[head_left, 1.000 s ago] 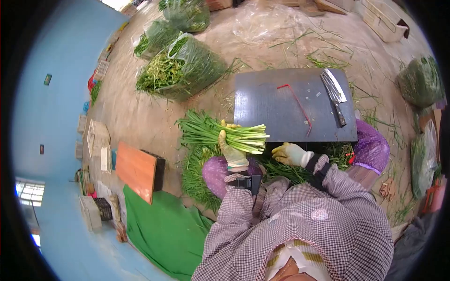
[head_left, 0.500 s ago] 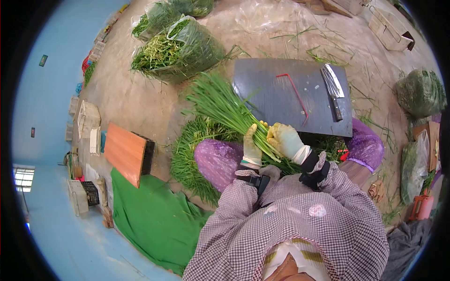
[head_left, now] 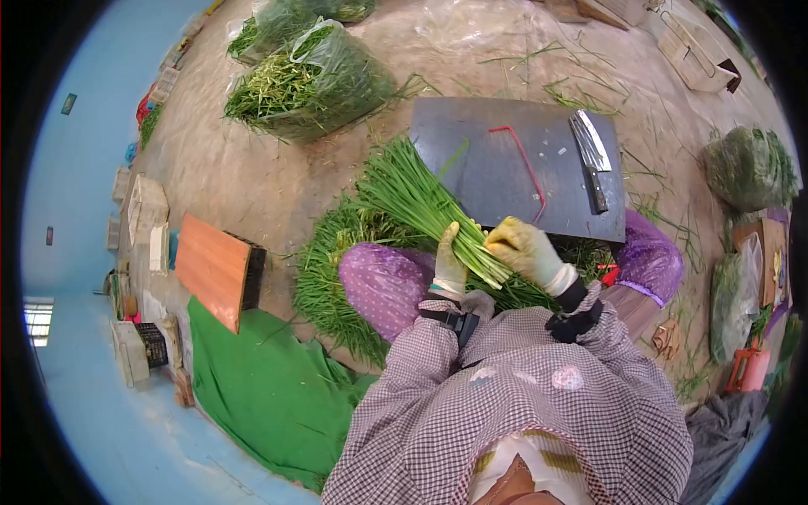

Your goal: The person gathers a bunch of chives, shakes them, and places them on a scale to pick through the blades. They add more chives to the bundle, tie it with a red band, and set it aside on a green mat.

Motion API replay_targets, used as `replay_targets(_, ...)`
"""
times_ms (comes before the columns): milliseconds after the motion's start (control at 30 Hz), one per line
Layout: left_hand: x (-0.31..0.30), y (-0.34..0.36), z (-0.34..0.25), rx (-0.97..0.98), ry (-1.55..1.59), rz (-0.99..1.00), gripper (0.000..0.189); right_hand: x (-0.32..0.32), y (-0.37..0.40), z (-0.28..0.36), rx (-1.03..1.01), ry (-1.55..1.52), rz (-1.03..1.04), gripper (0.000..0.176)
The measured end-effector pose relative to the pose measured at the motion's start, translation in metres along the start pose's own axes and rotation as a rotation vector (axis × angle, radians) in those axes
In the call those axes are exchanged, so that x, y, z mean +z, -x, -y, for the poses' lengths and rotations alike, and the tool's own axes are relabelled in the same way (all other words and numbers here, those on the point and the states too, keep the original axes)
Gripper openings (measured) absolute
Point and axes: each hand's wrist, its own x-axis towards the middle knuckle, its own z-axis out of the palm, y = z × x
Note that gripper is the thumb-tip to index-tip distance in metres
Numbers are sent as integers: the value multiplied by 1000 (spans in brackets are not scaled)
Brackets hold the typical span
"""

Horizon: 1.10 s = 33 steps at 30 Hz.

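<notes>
In my gloved left hand (head_left: 452,263) is a bunch of Chinese chives (head_left: 412,189), its leaves pointing up and left and its pale stem ends down and right. My right hand (head_left: 520,250), in a yellow-stained glove, is beside those stem ends with its fingers curled together; anything inside them is hidden. Beyond the hands lies a dark board (head_left: 480,151). A cleaver with a dark handle (head_left: 593,160) and a bent red strip (head_left: 527,168) rest on it. A heap of loose chives (head_left: 324,295) spreads beside my purple-covered left knee.
Plastic bags of greens (head_left: 316,84) stand at the upper left, and another bag (head_left: 749,168) is at the right. An orange board (head_left: 212,271) leans on a dark crate near a green cloth (head_left: 252,396). A pale crate (head_left: 692,55) sits at the upper right.
My right hand has pulled a little away from the bunch to the right, its fingers now curled. The left hand keeps its hold, and the leaves have swung slightly upright. The view has shifted slightly.
</notes>
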Motion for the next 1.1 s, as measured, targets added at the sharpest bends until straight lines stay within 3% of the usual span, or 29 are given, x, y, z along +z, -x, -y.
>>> replay_targets(67, 4, 2, 0, 15, 16, 52, 39, 16, -2, 3, 51, 236, 48, 22)
replay_targets(133, 12, 7, -1, 56, 34, 77, 44, 26, -1, -1, 140, 274, 29, 21)
replay_targets(233, 27, 15, -4, 68, 96, 70, 47, 32, 3, -6, 255, 117, 32, 15)
replay_targets(433, 12, 12, -1, 98, 32, 13, 50, 56, 15, -44, 430, -568, -163, 12)
replay_targets(633, 4, 11, 0, 55, 27, 55, 43, 18, -38, -26, 108, -79, -164, 19)
replay_targets(767, 10, 14, 2, 78, 25, 22, 39, 40, -82, -38, -40, 218, -77, 22)
replay_targets(867, 5, 15, 3, 67, 29, -1, 45, 52, -102, -66, -24, 100, 35, 28)
replay_targets(900, 9, 19, 2, 46, 55, -3, 48, 52, -104, -67, -93, 49, -82, 26)
replay_targets(1000, 1, 16, 5, 30, 51, 45, 62, 44, -112, -60, 201, -636, -137, 20)
replay_targets(1100, 5, 17, 4, -9, 62, 63, 65, 19, -103, -38, 269, -1067, -46, 16)
